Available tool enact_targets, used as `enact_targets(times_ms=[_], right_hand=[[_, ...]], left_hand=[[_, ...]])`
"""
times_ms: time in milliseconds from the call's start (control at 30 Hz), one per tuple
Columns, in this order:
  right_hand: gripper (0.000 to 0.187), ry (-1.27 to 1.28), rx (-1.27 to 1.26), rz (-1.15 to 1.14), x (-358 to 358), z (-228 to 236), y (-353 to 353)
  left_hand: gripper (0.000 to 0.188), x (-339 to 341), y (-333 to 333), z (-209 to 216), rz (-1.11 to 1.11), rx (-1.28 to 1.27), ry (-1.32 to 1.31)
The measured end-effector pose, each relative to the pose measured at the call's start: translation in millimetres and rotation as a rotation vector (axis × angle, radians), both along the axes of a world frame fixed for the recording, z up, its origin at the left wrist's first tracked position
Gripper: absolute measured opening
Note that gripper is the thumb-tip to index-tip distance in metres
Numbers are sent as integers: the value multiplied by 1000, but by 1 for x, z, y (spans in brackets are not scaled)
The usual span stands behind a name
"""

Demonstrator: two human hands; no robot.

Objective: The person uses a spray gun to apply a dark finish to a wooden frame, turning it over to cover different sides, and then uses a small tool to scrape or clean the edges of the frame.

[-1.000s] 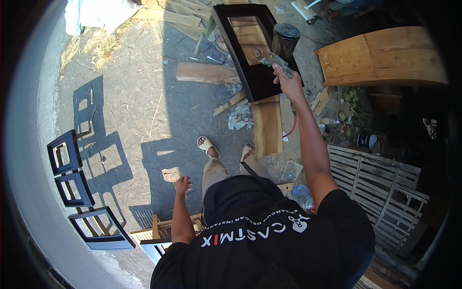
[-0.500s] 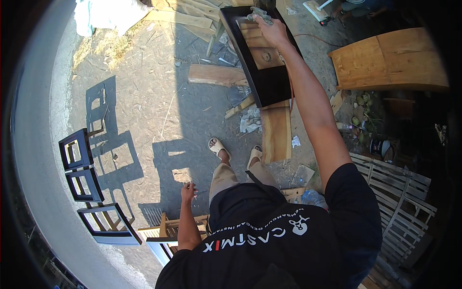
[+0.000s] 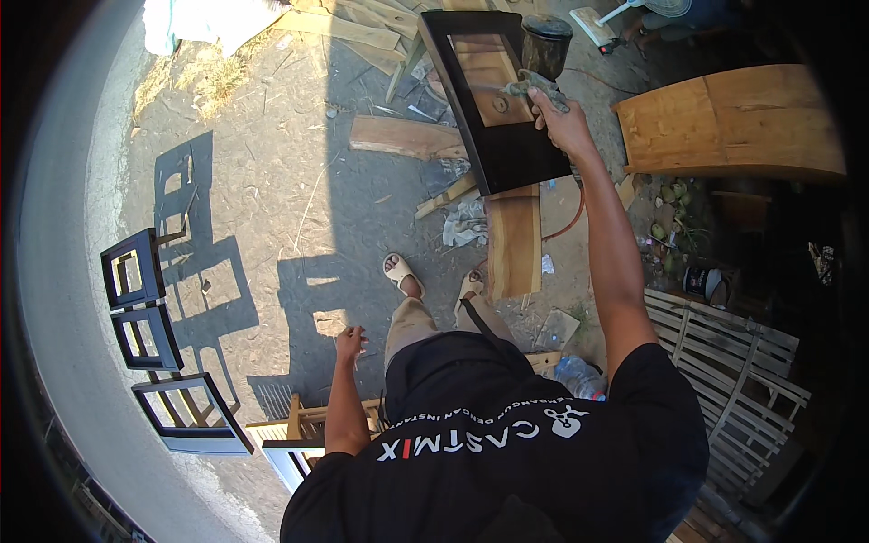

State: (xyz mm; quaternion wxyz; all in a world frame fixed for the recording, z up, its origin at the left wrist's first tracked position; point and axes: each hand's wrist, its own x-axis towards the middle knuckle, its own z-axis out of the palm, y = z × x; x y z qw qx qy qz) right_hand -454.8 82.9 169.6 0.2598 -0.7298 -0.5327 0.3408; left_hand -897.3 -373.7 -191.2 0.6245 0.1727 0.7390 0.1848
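My right hand is closed around the handle of a grey-green spray gun with a dark cup attached. Its nozzle points left across a black wooden frame that has a rectangular opening, through which wooden planks show. A faint haze hangs in front of the nozzle. From below the hand runs a reddish hose. My left hand hangs low beside my left leg, its fingers curled in; whether something small is in them cannot be made out.
Three dark frames stand on the left by the pavement. A long plank lies below the black frame. To the right are a curved wooden panel, a slatted pallet and a bucket. Another person is at the upper right.
My right hand has brought the spray gun nearer and to the right, from the frame's far end to its right side. My left hand stays low, nearly unmoved.
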Motion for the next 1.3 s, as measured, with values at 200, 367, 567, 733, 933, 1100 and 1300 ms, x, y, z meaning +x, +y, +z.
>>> enact_targets(times_ms=[200,367,567,733,933,1100,1300], right_hand=[[61,61,-62,-144,17,21,-110],[59,195,-4,-281,15,12,-217],[40,429,144,-382,-6,-15,-327],[30,549,156,-325,-29,-60,-387],[26,354,166,-55,-82,-87,-437],[23,315,332,-75,-114,-98,-451],[29,170,301,-243,-155,-107,-411]], left_hand=[[34,-8,21,0,-119,19,35],[40,-9,42,10,-149,135,14],[33,70,144,202,-218,603,-278],[48,143,141,429,-414,1182,-717],[43,193,57,557,-579,1583,-1607],[34,176,17,574,-372,1390,-1684],[26,118,15,578,-132,1346,-1453]])
